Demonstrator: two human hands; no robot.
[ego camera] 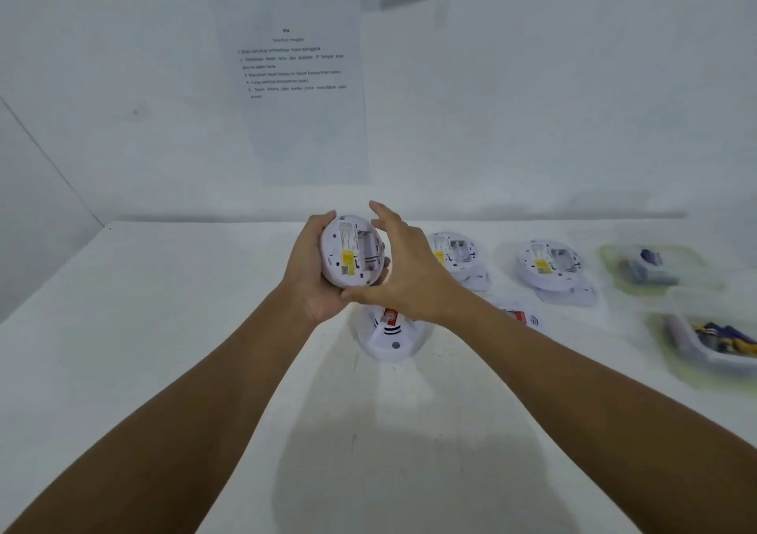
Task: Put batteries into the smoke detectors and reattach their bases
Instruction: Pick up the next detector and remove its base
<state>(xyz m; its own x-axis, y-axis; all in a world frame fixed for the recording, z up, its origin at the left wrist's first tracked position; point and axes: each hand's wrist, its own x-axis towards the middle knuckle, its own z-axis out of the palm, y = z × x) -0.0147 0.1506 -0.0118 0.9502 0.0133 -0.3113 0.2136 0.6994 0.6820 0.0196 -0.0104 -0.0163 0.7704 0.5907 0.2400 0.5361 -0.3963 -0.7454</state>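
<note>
Centrally, the left hand (311, 275) gripped a round white plastic smoke detector (353, 254), fingers curled round its left edge and underside, holding it above the white desk (164, 329). The detector was tilted with its back side toward the camera; a yellow label and an open battery compartment showed on that face. The right hand (403, 271) was at the detector's right side with fingers spread and loosely bent; the thumb lay near the lower rim, and whether the fingers touched the housing could not be told.

Directly below both hands, a second white detector with a red sticker (389, 335) lay on the desk, front face up. Just right of the right wrist, a partly hidden white unit with a red sticker (520, 317) rested on the desk.

Further right, two more white detectors lay back side up, each on a white base: the nearer detector (454, 253) beside the right hand, the farther detector (549, 265) apart from it.

At the right edge stood two clear plastic trays: the rear tray (614, 255) holding grey and blue items, the front tray (680, 345) holding blue and yellow items, blurred.

A printed paper sheet (295, 83) hung on the white wall behind the desk.
</note>
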